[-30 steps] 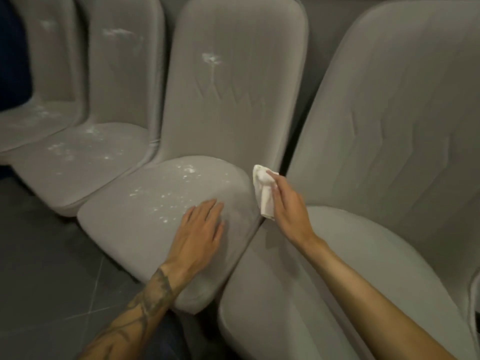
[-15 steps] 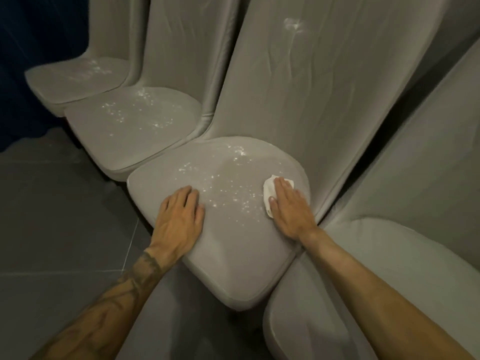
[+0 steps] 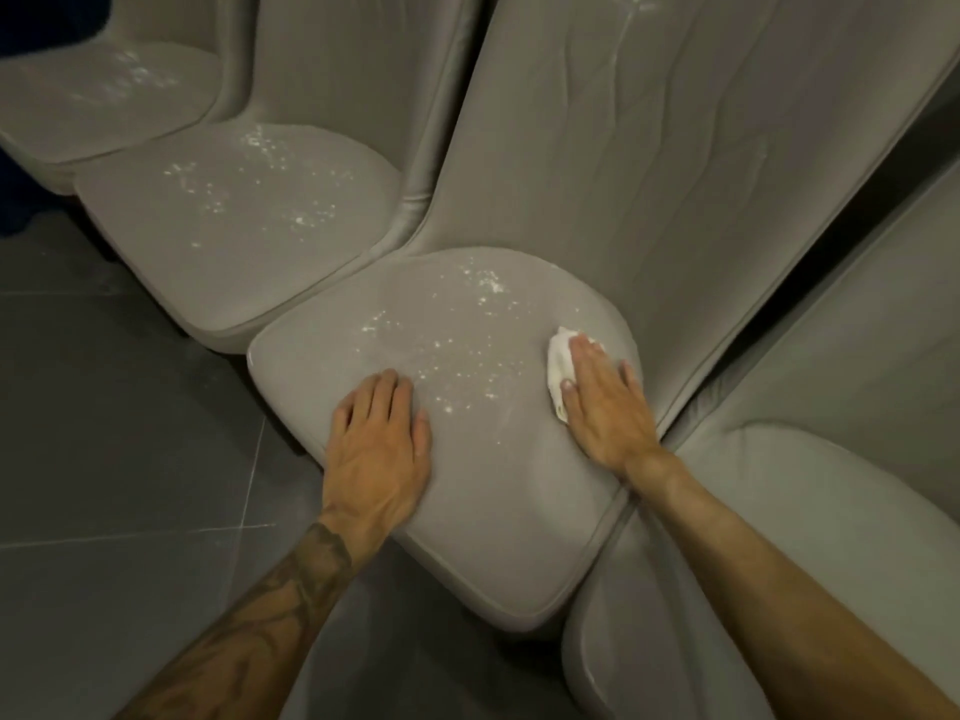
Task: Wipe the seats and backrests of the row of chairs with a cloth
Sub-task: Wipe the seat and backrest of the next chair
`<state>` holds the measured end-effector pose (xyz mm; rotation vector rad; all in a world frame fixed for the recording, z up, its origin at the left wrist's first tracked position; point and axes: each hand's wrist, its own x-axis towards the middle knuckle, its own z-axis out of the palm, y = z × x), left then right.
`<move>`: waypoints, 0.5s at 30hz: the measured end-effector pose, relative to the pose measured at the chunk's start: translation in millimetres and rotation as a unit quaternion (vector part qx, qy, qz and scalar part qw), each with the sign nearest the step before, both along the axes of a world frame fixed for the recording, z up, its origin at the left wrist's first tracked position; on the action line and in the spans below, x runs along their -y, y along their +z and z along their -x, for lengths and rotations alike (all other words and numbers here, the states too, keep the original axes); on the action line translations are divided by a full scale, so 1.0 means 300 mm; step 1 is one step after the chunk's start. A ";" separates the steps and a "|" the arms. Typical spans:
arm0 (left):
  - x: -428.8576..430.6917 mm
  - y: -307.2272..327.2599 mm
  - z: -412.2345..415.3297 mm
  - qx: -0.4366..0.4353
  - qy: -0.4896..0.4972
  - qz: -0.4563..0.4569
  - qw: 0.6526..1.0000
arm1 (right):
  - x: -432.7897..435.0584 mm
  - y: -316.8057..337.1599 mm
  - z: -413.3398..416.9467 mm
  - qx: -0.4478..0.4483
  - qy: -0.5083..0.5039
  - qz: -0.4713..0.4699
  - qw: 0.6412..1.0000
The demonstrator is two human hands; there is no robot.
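A row of grey upholstered chairs runs from upper left to lower right. The seat in the middle (image 3: 498,511) is speckled with white dust. My right hand (image 3: 605,407) lies flat, fingers straight, pressing a small white cloth (image 3: 558,366) onto the right rear part of that seat. My left hand (image 3: 382,439) rests flat on the seat's front left part, fingers straight. The backrest (image 3: 649,148) behind this seat carries a white smear near its top.
A dusty seat (image 3: 234,220) stands to the left, and another dusty seat (image 3: 104,96) beyond it. A cleaner-looking seat (image 3: 779,537) sits at the lower right. Dark tiled floor (image 3: 104,459) lies in front of the row.
My right hand brought the cloth from the air beside the seat down onto it and now presses it flat. The view has tilted down and closer to the seat.
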<state>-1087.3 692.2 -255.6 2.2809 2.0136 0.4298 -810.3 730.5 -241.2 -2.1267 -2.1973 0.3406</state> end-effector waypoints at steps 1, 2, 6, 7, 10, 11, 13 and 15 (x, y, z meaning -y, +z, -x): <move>-0.001 0.009 0.002 0.005 0.000 0.013 1.000 | -0.006 0.003 0.032 -0.013 -0.028 -0.003 1.000; -0.005 0.016 0.006 0.010 -0.004 0.021 1.000 | 0.006 -0.001 0.072 -0.029 -0.042 -0.010 0.999; -0.064 0.036 0.066 0.005 -0.055 0.026 0.998 | 0.122 -0.012 0.192 -0.055 0.032 -0.016 0.998; -0.088 0.045 0.090 0.001 -0.076 0.020 0.997 | 0.138 -0.004 0.197 -0.038 0.036 -0.022 0.998; -0.191 0.061 0.155 -0.008 -0.136 0.003 0.991 | 0.127 0.021 0.205 -0.011 -0.008 -0.066 0.998; -0.230 0.059 0.173 -0.016 -0.153 -0.005 0.988 | 0.122 0.019 0.217 -0.009 -0.015 -0.079 0.997; -0.304 0.049 0.204 -0.020 -0.169 -0.022 0.985 | 0.125 -0.009 0.237 -0.016 -0.004 -0.077 0.997; -0.364 0.037 0.230 -0.006 -0.167 -0.035 0.985 | 0.105 -0.033 0.208 -0.026 0.009 -0.060 0.998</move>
